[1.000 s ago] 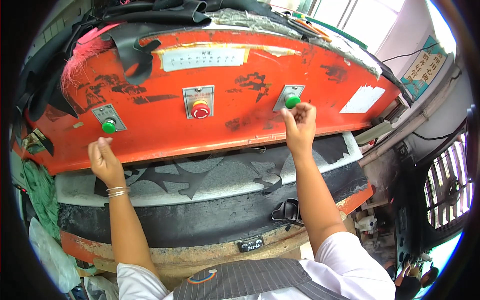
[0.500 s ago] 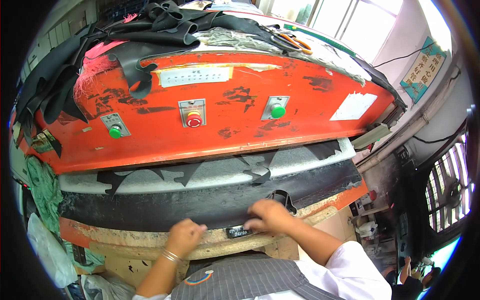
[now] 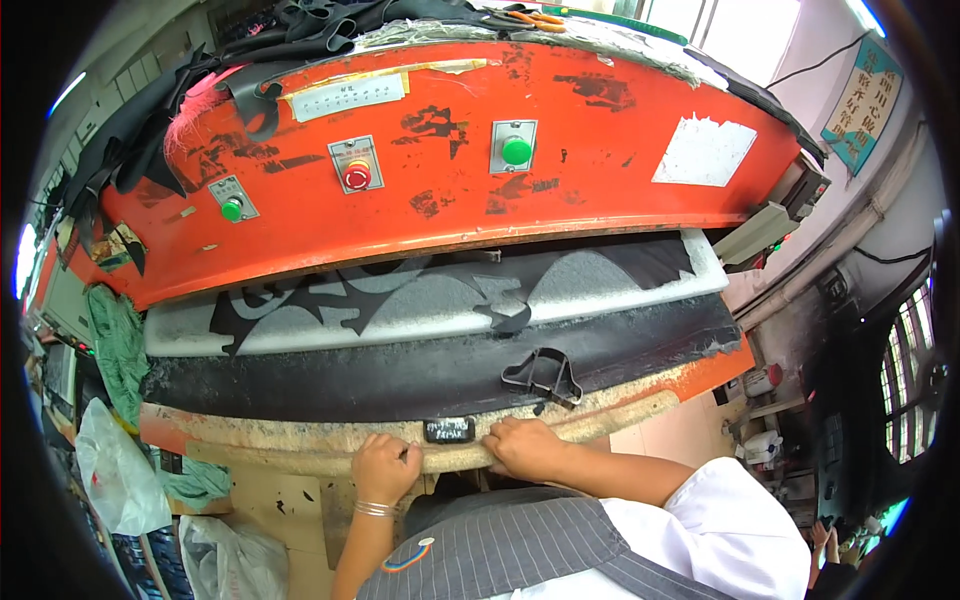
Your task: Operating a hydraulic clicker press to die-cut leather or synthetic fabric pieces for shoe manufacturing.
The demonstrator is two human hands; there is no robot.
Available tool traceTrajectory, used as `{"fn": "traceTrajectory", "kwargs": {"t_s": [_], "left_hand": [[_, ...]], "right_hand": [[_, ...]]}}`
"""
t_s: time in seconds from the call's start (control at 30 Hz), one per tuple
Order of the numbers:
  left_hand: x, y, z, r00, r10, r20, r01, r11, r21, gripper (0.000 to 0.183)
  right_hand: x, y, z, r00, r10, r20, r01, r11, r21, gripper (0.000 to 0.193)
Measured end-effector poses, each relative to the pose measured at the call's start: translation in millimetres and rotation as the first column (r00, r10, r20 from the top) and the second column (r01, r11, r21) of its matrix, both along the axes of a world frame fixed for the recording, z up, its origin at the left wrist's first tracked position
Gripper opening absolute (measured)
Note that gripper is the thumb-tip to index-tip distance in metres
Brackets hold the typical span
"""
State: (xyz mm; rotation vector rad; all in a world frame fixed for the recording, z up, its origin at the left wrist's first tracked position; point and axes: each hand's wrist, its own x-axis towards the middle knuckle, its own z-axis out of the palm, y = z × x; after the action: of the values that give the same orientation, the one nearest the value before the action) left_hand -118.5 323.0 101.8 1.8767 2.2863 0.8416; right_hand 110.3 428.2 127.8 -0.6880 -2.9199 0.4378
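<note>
My left hand [image 3: 387,468] is closed over the pale, worn padded rail [image 3: 455,460] along the front of the red machine. Further right, my right hand [image 3: 525,447] has its fingers wrapped over the same rail. Between the hands, a small black block [image 3: 449,430] with light markings lies on the ledge. Just beyond my right hand, a thin metal cutting die [image 3: 543,377] of curved outline rests on the black sheet [image 3: 300,385]. Behind that, a white cutting board [image 3: 600,285] bears dark leather [image 3: 640,262] with shaped cut-outs, partly hidden under the machine's red head.
The red machine head [image 3: 450,190] spans the view, with two green buttons [image 3: 516,151] and a red stop button [image 3: 357,175]. Black leather scraps [image 3: 130,150] and orange-handled scissors [image 3: 535,20] lie on top. Plastic bags [image 3: 120,470] stand at lower left.
My right hand has left the black block and the die and closed on the rail; my left hand has come to the rail too. The view has shifted; more of the white board shows.
</note>
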Motion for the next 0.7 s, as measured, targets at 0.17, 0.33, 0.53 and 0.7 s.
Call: {"fn": "traceTrajectory", "kwargs": {"t_s": [0.17,0.33,0.53,0.7], "left_hand": [[20,-46,0,1.000,0.017,-0.016,-0.016,0.999,0.045,0.022],[47,-88,8,0.996,0.091,-0.004,-0.091,0.995,-0.051,0.021],[66,-123,-6,0.983,0.181,0.003,-0.181,0.983,-0.018,0.019],[54,-130,-6,0.877,0.328,0.352,-0.316,0.944,-0.092,0.021]], "right_hand": [[0,54,38,0.976,-0.219,-0.021,0.211,0.960,-0.182,0.053],[-42,140,28,0.844,-0.528,-0.098,0.533,0.845,0.032,0.090],[-70,152,7,0.915,-0.404,-0.007,0.404,0.914,0.032,0.084],[-45,138,4,0.911,-0.261,-0.319,0.287,0.957,0.037,0.070]]}}
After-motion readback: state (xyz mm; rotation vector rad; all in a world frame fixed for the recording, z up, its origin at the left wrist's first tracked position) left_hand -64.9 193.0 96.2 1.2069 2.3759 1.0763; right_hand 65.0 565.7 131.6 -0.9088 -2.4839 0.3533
